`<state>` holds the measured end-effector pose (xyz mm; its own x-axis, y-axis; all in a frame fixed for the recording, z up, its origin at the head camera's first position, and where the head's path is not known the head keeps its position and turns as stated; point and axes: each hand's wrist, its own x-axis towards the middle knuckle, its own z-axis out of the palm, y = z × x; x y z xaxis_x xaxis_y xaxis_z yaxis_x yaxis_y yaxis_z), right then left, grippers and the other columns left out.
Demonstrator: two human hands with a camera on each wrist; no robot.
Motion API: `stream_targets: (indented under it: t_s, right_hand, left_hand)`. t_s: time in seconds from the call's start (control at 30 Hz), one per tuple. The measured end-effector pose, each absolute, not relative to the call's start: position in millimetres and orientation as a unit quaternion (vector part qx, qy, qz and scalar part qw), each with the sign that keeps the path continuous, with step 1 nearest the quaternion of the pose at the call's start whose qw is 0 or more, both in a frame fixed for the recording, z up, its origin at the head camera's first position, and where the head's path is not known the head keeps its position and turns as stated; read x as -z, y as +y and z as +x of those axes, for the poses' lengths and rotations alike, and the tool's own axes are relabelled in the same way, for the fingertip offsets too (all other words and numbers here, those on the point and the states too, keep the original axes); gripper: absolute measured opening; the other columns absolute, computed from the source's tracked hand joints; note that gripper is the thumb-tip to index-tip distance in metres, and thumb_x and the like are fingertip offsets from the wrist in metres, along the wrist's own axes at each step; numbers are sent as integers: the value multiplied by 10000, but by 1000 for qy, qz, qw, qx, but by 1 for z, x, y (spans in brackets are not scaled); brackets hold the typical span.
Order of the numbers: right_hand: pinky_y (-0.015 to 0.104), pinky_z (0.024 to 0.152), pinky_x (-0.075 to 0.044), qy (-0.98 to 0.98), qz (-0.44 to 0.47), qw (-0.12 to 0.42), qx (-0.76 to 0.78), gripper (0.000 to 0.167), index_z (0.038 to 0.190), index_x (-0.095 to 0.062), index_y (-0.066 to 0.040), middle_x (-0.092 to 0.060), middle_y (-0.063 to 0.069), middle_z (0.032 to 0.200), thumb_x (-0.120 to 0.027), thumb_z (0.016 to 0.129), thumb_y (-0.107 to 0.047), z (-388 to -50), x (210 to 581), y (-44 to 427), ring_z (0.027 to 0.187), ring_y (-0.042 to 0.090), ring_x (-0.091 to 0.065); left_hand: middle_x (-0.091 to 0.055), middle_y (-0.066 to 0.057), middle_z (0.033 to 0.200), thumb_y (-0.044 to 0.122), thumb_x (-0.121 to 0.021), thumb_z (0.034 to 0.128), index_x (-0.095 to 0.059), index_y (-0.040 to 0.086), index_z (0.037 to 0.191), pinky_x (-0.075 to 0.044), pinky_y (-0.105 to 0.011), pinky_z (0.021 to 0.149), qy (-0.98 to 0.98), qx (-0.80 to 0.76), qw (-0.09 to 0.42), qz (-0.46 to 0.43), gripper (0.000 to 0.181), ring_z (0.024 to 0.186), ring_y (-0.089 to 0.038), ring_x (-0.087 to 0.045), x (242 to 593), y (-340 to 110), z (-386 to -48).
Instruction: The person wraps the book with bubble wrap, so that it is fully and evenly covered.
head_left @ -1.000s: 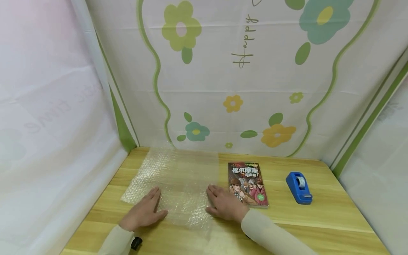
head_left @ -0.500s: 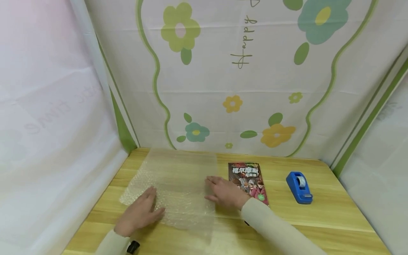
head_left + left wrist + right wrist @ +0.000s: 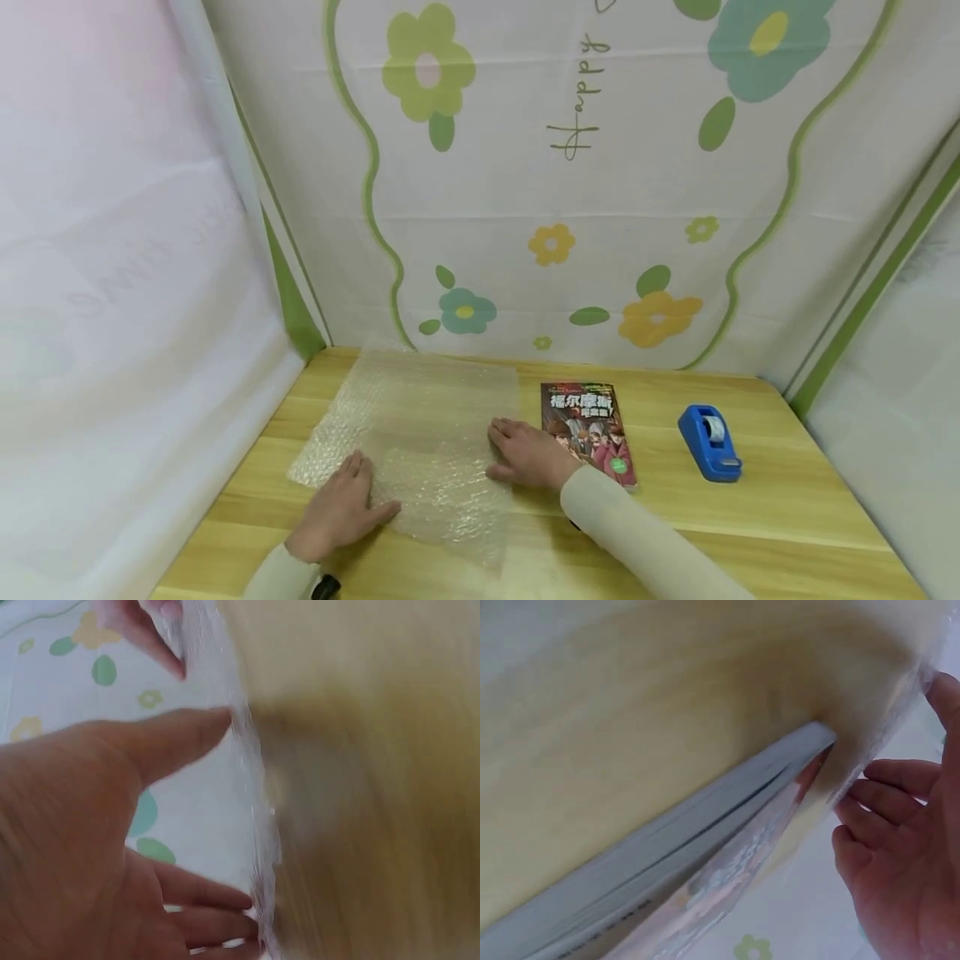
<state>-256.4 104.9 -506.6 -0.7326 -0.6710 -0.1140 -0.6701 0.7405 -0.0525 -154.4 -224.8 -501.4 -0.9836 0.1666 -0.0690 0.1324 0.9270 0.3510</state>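
Observation:
A clear sheet of bubble wrap point(image 3: 435, 417) lies spread on the wooden table, its near edge slightly uneven. On its near left part rests my left hand point(image 3: 337, 510), fingers extended and thumb apart. My right hand point(image 3: 531, 454) touches the sheet's right edge with relaxed fingers, the forearm crossing toward the lower right. Just right of that hand is a book point(image 3: 588, 429) with a dark illustrated cover, lying flat. The left wrist view has the left thumb and fingertips at the sheet's edge point(image 3: 259, 817); the right wrist view has the book's page edges point(image 3: 667, 825) beside the right hand point(image 3: 907, 847).
A blue tape dispenser point(image 3: 710, 443) stands on the table point(image 3: 787, 492) to the right of the book. Cloth walls printed with flowers rise behind the table and at both sides; the back wall point(image 3: 480, 192) meets the table's far edge.
Over the last half second the left hand has shifted slightly right, and the sheet's far edge has turned a little askew. The right hand has moved slightly up along the sheet's edge since the first frame.

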Motion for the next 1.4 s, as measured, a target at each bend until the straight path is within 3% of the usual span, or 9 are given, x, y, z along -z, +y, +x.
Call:
stream_targets:
  t_s: [0.37,0.63,0.73,0.87,0.97,1.13,1.4]
  right_hand:
    - [455,1193,-484,931,-363,28,-30,797,1514,-557,-34,-574,150,1561,-600,997,-640,-226,499,102,1408,336,-594]
    - [410,962,-632,919,-394,9,-12,554,1257,-720,-96,-748,114,1301,-671,983,-575,-218,490,103,1117,279,-744]
    - [431,1005,-618,923,-384,10,9,576,1340,-685,-73,-711,133,1374,-645,1014,-546,-224,486,105,1204,299,-714]
    - [471,1131,-539,935,-354,15,25,715,1528,-541,-48,-569,158,1560,-633,1024,-547,-236,486,113,1400,337,-597]
    - [499,1182,-489,939,-340,38,29,799,1584,-468,-42,-473,164,1641,-620,1018,-586,-242,491,119,1481,349,-515]
    - [513,1235,-426,941,-327,80,37,904,1620,-400,-28,-391,169,1694,-585,1003,-662,-243,501,122,1548,362,-425]
    - [504,1245,-414,941,-332,64,25,921,1576,-445,31,-434,225,1652,-594,992,-666,-226,503,112,1528,386,-448]
  left_hand:
    - [-248,-420,1647,473,-815,898,-367,-232,1506,-275,-669,1261,962,-224,90,127,1033,1549,-574,-265,501,-252,-170]
    - [-214,-343,1704,514,-796,910,-312,-155,1582,-258,-694,1252,947,-243,116,173,1064,1562,-558,-257,503,-278,-182]
    - [-224,-321,1712,525,-792,909,-318,-131,1592,-253,-689,1255,948,-235,115,183,1059,1568,-545,-258,503,-283,-185]
    - [-255,-308,1707,512,-798,906,-348,-125,1582,-263,-674,1256,951,-216,102,194,1032,1566,-533,-277,501,-283,-185]
    - [-287,-310,1694,474,-813,902,-381,-133,1562,-288,-674,1245,955,-206,93,193,995,1552,-535,-305,499,-281,-181]
    - [-327,-314,1675,423,-810,918,-414,-139,1542,-328,-659,1234,964,-186,82,173,928,1536,-525,-345,494,-281,-176]
    - [-275,-337,1686,374,-752,964,-381,-161,1548,-309,-679,1237,961,-188,117,163,874,1541,-548,-315,492,-287,-174]
